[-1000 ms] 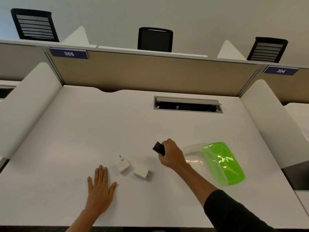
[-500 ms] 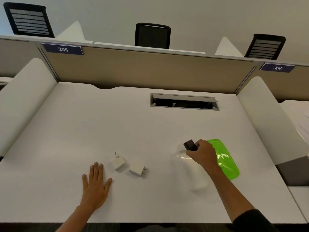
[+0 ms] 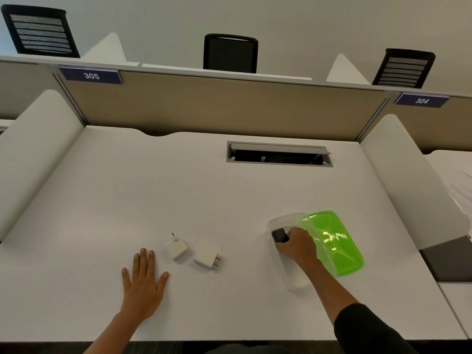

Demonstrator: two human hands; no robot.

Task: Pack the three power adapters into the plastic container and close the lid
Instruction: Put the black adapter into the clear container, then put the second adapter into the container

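The left hand [image 3: 143,284] lies flat on the white counter [image 3: 127,195] at lower centre-left of the frame, palm down, fingers spread, holding nothing. A bare forearm leads from it to the bottom edge.

The right hand [image 3: 297,245] is at lower centre-right, on a forearm with a dark sleeve [image 3: 367,330] pushed up near the elbow. Its fingers are curled around a black adapter [image 3: 279,235], gripping it inside the open mouth of the clear container [image 3: 293,279]. Whether the adapter touches the container floor cannot be told.

The container rests on the counter with its long side running toward the lower right. Its green lid [image 3: 334,241] stands open, tilted to the right of the container — the lid edge meets the container along its right side.

Two white adapters lie on the counter just above and right of the left hand:
- The square adapter [image 3: 176,247], with a round pin pointing toward the top of the frame, is nearest the fingertips but apart from them.
- The pronged adapter [image 3: 207,258] lies just beside it to the right, prongs pointing right.

Farther back, a cable slot [image 3: 279,154] is set into the counter at centre right. Beyond it a tan partition [image 3: 217,106] carries two number plates — "305" [image 3: 91,75] at upper left and "304" [image 3: 421,100] at upper right. Three black chair backs [image 3: 231,53] show above the partition.
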